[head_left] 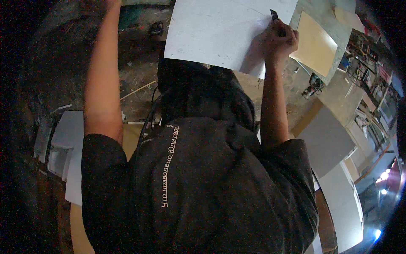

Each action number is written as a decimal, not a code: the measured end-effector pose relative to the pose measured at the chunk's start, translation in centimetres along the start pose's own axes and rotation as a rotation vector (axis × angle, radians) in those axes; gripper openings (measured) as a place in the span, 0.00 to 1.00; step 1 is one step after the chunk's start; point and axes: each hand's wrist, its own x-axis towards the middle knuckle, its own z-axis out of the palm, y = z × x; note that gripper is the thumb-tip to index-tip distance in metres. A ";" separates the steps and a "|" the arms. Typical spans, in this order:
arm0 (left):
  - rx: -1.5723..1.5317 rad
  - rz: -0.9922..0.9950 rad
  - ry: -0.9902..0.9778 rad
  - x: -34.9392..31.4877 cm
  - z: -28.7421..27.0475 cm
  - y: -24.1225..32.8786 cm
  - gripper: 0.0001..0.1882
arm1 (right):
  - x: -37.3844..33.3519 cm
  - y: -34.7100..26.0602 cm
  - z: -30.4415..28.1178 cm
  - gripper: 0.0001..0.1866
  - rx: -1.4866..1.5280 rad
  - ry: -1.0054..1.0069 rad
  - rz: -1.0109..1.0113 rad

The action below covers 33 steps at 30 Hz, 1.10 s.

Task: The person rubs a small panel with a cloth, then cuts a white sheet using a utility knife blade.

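Observation:
A large white sheet or panel [211, 31] lies in front of me, running out of the top of the view. Over its right edge, my right hand [282, 39] is closed round a small dark flat piece with a squared end [274, 15], which looks like a blade or scraper; the rest of it is hidden in the fingers. The hand casts a shadow on the white surface. My left arm stretches up past the panel's left side. Of my left hand [105, 3] only the blurred wrist end shows at the top edge, with the fingers out of sight.
Right of the panel lies a cream-coloured board [315, 42], with a dark power-tool-like object [314, 86] below it. Grey and white boards [323, 142] lean at my right. More white panels [72, 148] stand at my left. Clutter [372, 76] fills the far right.

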 end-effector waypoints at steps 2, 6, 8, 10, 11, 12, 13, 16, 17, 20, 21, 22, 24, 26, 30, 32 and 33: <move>0.010 -0.022 -0.032 -0.5 0.1 0.9 0.36 | -0.4 -0.3 1.0 0.05 -0.016 0.044 -0.069; -0.158 -0.089 -0.069 -1.1 -0.3 0.8 0.36 | -2.5 -5.1 3.3 0.09 0.071 -0.033 -0.197; -0.251 -0.126 -0.113 0.0 -0.2 -0.8 0.36 | -0.7 -3.8 3.1 0.05 -0.003 0.011 -0.263; -0.033 -0.005 0.004 0.7 -0.2 -1.6 0.36 | -0.6 -4.4 2.8 0.04 0.056 0.082 0.027; -0.032 -0.010 0.010 0.9 0.0 -2.0 0.36 | -1.1 -5.0 3.1 0.04 0.030 0.037 -0.019; -0.025 0.012 0.018 0.7 0.2 -1.8 0.36 | -2.0 -5.0 3.3 0.04 -0.007 -0.002 -0.060; -0.017 0.034 0.027 0.6 0.2 -1.6 0.35 | -2.6 -5.0 3.4 0.06 0.105 -0.021 -0.109; 0.101 0.110 0.033 1.2 0.3 -2.4 0.35 | -0.1 -3.2 2.5 0.06 0.073 -0.029 -0.134; 0.104 0.103 0.039 1.1 0.4 -2.6 0.35 | 0.3 -3.2 2.3 0.07 0.047 -0.014 -0.041; 0.059 0.042 0.063 0.9 0.9 -2.0 0.35 | -1.4 -4.1 3.7 0.07 0.111 -0.073 -0.217; 0.095 0.040 0.088 1.4 1.4 -2.5 0.35 | -2.1 -4.7 4.3 0.08 0.073 -0.069 -0.222; 0.132 0.037 0.112 1.8 1.8 -3.0 0.34 | -1.6 -4.4 4.0 0.08 0.073 -0.068 -0.222; 0.063 0.016 0.122 1.4 1.7 -3.2 0.34 | 0.5 -4.0 3.4 0.08 0.080 -0.025 -0.211; -0.012 0.001 0.138 1.4 1.3 -2.8 0.34 | 0.3 -5.0 3.3 0.09 0.043 -0.043 -0.032; 0.022 0.014 0.023 1.1 0.5 -2.2 0.35 | -0.4 -4.9 3.2 0.08 0.058 -0.103 -0.259; 0.004 -0.005 0.015 0.6 -0.3 -1.5 0.36 | 1.2 -4.2 2.8 0.07 0.098 -0.066 -0.033; 0.041 -0.053 -0.007 -0.6 -0.7 0.6 0.36 | 1.2 -3.6 2.8 0.07 0.054 0.007 -0.118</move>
